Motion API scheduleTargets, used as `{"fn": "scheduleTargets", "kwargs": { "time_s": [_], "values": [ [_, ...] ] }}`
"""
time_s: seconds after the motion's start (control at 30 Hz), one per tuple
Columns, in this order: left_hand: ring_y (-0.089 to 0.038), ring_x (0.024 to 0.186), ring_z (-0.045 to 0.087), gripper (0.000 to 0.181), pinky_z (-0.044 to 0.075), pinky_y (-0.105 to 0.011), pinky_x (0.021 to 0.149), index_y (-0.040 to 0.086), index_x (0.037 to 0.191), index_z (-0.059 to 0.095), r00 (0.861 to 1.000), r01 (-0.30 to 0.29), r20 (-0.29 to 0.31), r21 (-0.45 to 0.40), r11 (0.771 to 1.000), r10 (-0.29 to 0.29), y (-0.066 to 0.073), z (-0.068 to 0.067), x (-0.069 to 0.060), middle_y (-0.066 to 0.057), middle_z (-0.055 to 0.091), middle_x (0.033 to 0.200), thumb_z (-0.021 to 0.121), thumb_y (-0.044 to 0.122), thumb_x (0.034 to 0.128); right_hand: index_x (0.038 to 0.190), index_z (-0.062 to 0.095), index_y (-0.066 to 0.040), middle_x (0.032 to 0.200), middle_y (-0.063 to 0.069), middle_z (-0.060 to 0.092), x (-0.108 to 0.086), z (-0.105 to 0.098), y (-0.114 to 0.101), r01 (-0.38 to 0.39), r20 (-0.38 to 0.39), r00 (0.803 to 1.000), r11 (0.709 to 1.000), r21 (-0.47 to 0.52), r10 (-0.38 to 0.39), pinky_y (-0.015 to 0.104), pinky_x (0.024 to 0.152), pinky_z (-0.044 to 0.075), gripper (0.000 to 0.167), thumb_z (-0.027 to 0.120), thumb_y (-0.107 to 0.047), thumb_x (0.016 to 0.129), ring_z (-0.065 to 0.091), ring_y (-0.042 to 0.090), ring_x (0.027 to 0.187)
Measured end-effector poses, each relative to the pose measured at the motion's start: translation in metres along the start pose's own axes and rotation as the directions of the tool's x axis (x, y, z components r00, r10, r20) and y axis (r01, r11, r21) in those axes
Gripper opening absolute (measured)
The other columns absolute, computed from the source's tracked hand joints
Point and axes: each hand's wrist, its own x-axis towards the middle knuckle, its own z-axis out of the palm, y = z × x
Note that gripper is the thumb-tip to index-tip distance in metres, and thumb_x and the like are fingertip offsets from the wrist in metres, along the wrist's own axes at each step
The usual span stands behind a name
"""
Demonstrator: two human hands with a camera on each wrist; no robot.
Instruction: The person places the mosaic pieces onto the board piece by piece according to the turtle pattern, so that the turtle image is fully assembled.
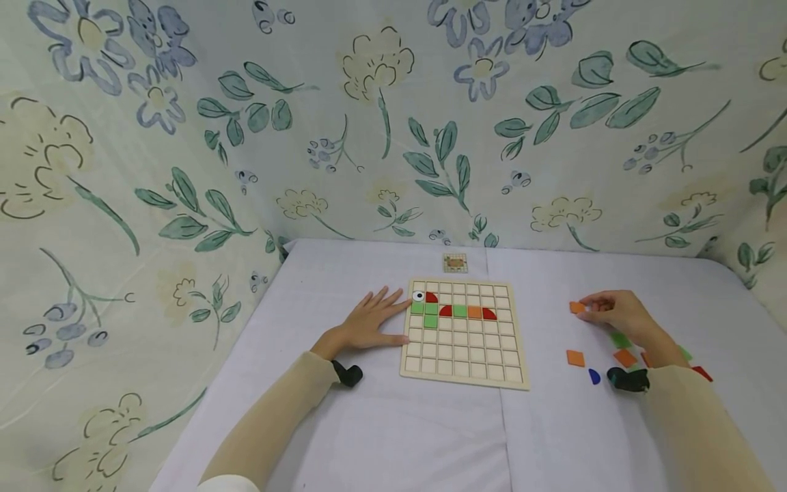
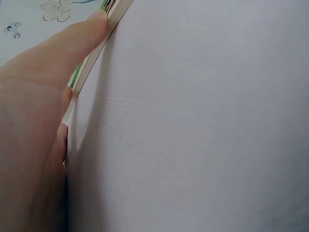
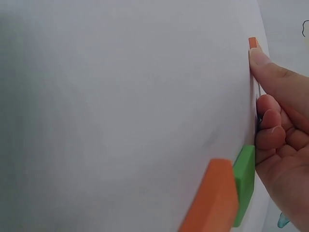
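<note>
The orange tile point(image 1: 576, 308), pinched by the right hand point(image 1: 615, 314), is well off the board's 3 o'clock side, its free edge pointing to 9; it looks square, with no clear long axis. The left hand point(image 1: 369, 322), fingers spread, touches the board point(image 1: 477, 355) at 9. A card point(image 1: 456, 263) lies at 12; loose tiles point(image 1: 625, 358) lie on the desk point(image 1: 443, 437) around the right hand's 6.

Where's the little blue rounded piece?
In the head view, the blue rounded piece lies on the white cloth, right of the pale wooden grid board, beside an orange square.
</note>
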Motion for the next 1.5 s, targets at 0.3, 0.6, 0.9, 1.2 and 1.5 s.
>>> {"fn": "scheduleTargets", "kwargs": {
  "time_s": [0.3,0.6,0.9,1.2,1.5],
  "values": [
    [-0.023,0.152,-0.007,0.092,-0.006,-0.048,0.12,0.038,0.16,0.019,1.0,0.009,0.006,0.003,1.0,-0.009,-0.001,-0.001,0.001,0.006,0.004,0.167,0.046,0.082,0.0843,0.122,0.062,0.008,0.091,0.009,0.055,0.001,0.004,0.0,0.046,-0.007,0.999,0.995,-0.085,-0.046,0.022,0.059,0.041,0.049,0.079,-0.024,0.088,0.047,0.026,0.086],
    [-0.022,0.152,-0.008,0.093,-0.007,-0.046,0.12,0.038,0.16,0.017,1.0,0.007,0.007,0.004,1.0,-0.007,-0.001,0.002,0.001,0.008,0.002,0.167,0.044,0.084,0.0836,0.116,0.064,0.01,0.086,0.009,0.055,-0.004,0.007,-0.005,0.112,-0.081,0.989,0.988,-0.108,-0.121,0.024,0.055,0.039,0.043,0.077,-0.021,0.09,0.047,0.023,0.079],
    [-0.02,0.152,-0.01,0.093,-0.008,-0.045,0.12,0.041,0.159,0.014,1.0,0.018,0.022,0.013,1.0,-0.018,-0.002,0.001,0.001,0.01,-0.001,0.167,0.043,0.085,0.0832,0.111,0.067,0.011,0.081,0.008,0.054,-0.016,0.017,-0.04,0.227,-0.118,0.964,0.968,-0.108,-0.239,0.02,0.055,0.041,0.034,0.079,-0.01,0.087,0.047,0.022,0.076],
    [-0.024,0.152,-0.006,0.092,-0.006,-0.048,0.12,0.035,0.16,0.019,1.0,-0.004,0.008,-0.007,1.0,0.004,0.001,-0.002,-0.001,0.005,0.004,0.167,0.047,0.081,0.0853,0.112,0.066,0.01,0.08,0.007,0.051,-0.022,0.042,-0.081,0.218,-0.063,0.973,0.973,-0.081,-0.224,0.023,0.055,0.038,0.032,0.077,-0.008,0.088,0.046,0.023,0.077],
    [-0.023,0.152,-0.008,0.092,-0.007,-0.047,0.12,0.039,0.16,0.015,1.0,0.009,0.023,-0.001,1.0,-0.009,0.0,-0.002,0.0,0.008,0.001,0.167,0.044,0.083,0.0846,0.11,0.067,0.01,0.078,0.006,0.051,-0.024,0.071,-0.11,0.23,-0.029,0.973,0.973,-0.032,-0.231,0.024,0.054,0.037,0.031,0.077,-0.009,0.088,0.046,0.022,0.074]
  ]
}}
